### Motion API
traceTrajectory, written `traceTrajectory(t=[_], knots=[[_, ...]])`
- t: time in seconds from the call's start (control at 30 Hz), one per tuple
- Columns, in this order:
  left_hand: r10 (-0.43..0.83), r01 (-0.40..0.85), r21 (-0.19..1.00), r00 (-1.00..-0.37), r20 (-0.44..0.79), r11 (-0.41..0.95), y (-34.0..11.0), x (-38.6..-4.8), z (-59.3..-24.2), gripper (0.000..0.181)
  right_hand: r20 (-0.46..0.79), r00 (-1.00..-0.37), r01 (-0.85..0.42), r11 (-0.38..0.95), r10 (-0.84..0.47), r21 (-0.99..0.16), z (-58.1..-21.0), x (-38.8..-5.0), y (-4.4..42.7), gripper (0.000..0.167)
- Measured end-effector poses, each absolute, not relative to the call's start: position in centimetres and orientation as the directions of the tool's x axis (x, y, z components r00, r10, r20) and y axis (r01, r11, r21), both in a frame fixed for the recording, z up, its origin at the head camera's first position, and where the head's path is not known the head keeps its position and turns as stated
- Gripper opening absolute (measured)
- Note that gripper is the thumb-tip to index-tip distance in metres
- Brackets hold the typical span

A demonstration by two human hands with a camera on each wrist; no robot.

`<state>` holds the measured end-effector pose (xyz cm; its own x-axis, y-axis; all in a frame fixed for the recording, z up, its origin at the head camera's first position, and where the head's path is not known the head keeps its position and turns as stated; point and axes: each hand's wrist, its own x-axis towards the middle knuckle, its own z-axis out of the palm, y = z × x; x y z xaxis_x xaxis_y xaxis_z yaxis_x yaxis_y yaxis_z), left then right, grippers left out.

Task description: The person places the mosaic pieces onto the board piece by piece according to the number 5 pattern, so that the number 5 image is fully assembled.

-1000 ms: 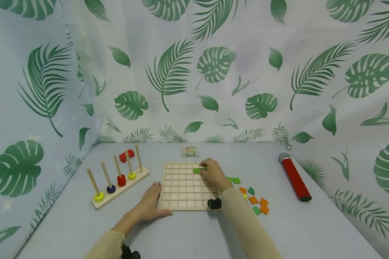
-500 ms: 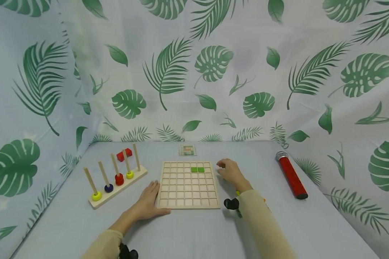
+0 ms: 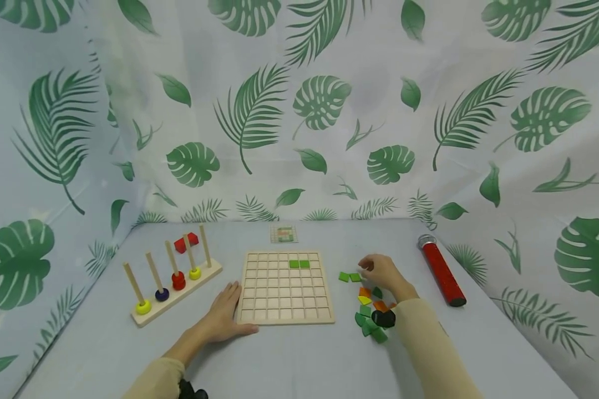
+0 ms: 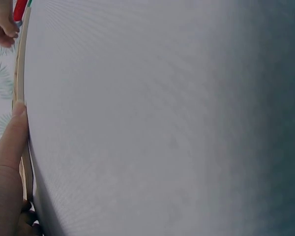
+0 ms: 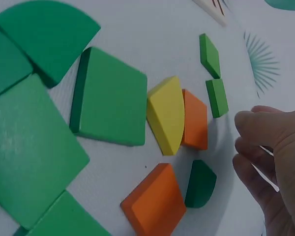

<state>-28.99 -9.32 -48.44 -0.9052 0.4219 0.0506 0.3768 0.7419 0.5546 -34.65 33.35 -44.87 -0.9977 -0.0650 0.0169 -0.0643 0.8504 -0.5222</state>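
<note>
A wooden grid board [image 3: 287,293] lies mid-table with two light green squares [image 3: 299,264] side by side in its second row. My left hand [image 3: 222,318] rests at the board's left edge, fingers straight and thumb out along the near corner. In the right wrist view my right hand [image 5: 278,157] is beside two small light green pieces [image 5: 217,98], its fingers bent loosely and nothing seen between them. Seen from the head, that hand [image 3: 384,271] hovers just right of the pair, above orange, yellow and dark green pieces [image 3: 377,334].
At the left stands a peg rack [image 3: 179,293] with yellow, blue and red rings, and red blocks [image 3: 186,243] lie behind it. A patterned card [image 3: 283,234] is beyond the board. A red microphone [image 3: 443,271] lies at the right.
My right hand let go of a green square, which now lies beside the other on the board, and moved right to the loose pieces. My left hand stayed at the board.
</note>
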Motion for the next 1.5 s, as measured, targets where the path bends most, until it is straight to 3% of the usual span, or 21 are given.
traceTrajectory(t=[0.43,0.77,1.13,1.5], knots=[[0.435,0.396,0.560,-0.898,0.071,0.728,-9.4,-28.8,-48.2,0.110,-0.056,-0.997,-0.013,0.836,-0.052,-0.548,-45.5,-34.5,32.7,0.028],[0.426,0.383,0.547,-0.903,0.053,0.745,-9.5,-28.9,-48.6,0.112,-0.064,-0.997,0.005,0.837,-0.036,-0.547,-45.4,-34.4,32.5,0.022],[0.430,0.383,0.551,-0.902,0.049,0.741,-9.5,-29.1,-48.7,0.112,0.020,-0.998,-0.058,0.824,-0.056,-0.564,-44.5,-34.8,31.9,0.020],[0.431,0.391,0.552,-0.900,0.063,0.736,-9.5,-29.2,-48.8,0.111,0.081,-0.993,-0.116,0.804,-0.085,-0.583,-44.2,-36.9,28.3,0.018]])
